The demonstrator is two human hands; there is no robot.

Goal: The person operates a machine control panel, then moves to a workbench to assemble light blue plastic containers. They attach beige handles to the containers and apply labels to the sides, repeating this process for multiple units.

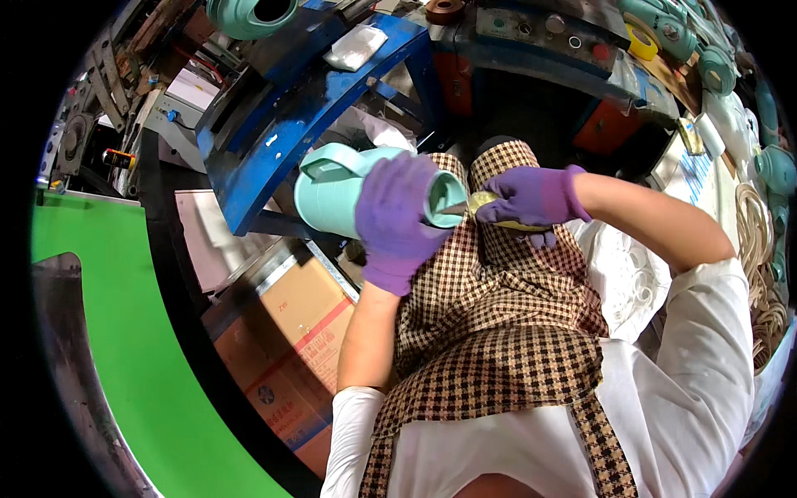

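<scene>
A: Biggest first. Green surface (124,349) fills the left, curved dark edge. Blue metal frame (290,116) runs diagonally above the hands. Cardboard box (303,332) sits low, left of the lap.

B: Person?

A: Seated, checked apron (498,332) over a white top, both forearms coming up from the bottom edge. Purple gloves on both hands.

B: The main item?

A: Mint-green plastic jug (349,195), handle on its far side, lying sideways over the lap with its open mouth turned to the person's right. Held in the air, not resting on any bench (likely tipped so the rim faces the working hand).

B: Left hand?

A: Left hand (398,220) is wrapped around the jug body near the mouth, grip clenched on it, probably bracing it so it doesn't roll.

B: Right hand?

A: Right hand (531,199) is closed around a small tool with a yellowish handle (498,203); its pointed tip meets the jug's rim. Looks like a trimming blade, can't confirm, too small.

B: Smaller stuff?

A: More mint-green parts (776,166) stacked along the right edge, another (249,12) at top left. Roll of yellow tape (641,41) top right. White lacy fabric (623,274) under the right forearm. Coils of pale cord (760,249) far right.
</scene>
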